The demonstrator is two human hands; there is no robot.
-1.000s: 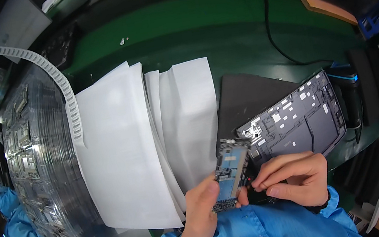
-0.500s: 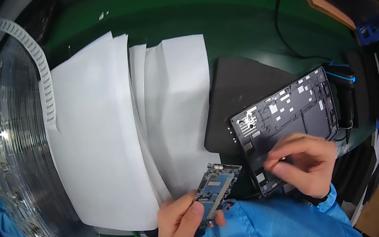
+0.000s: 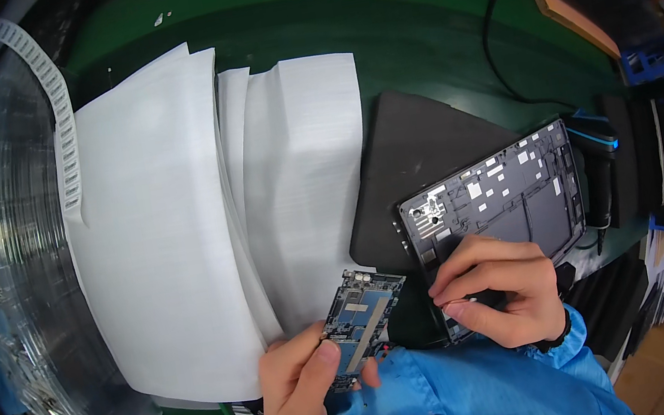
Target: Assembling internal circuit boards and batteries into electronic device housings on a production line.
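Now right hand (image 3: pixel 508 291) in pinch farther left over casing (image 3: pixel 494 222), contents unclear; left hand (image 3: pixel 297 380) around circuit board (image 3: pixel 366 313)

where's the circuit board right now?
Head view, just below centre: the circuit board is in the left hand, left of the dark device housing.

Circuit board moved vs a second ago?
Yes. Judged against the dark mat, the circuit board in the left hand sits farther left and lower in the view than a second ago.
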